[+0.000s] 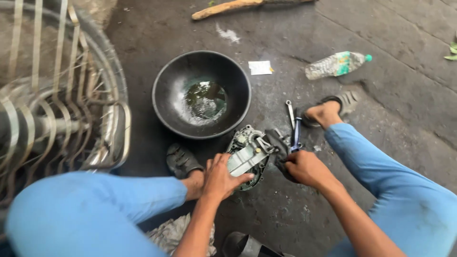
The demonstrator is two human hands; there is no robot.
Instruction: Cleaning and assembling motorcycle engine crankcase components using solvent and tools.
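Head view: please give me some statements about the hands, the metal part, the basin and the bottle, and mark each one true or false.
1. The left hand rests on the metal machine part on the ground. True.
2. The black basin is completely dry. False: a little liquid lies at its bottom.
3. The plastic bottle stands upright. False: it lies on its side on the ground.
4. The right hand holds a dark rag against the part. True.
5. Hand tools lie beside the sandalled foot. True.
6. The wooden stick lies inside the basin. False: it lies on the ground beyond it.
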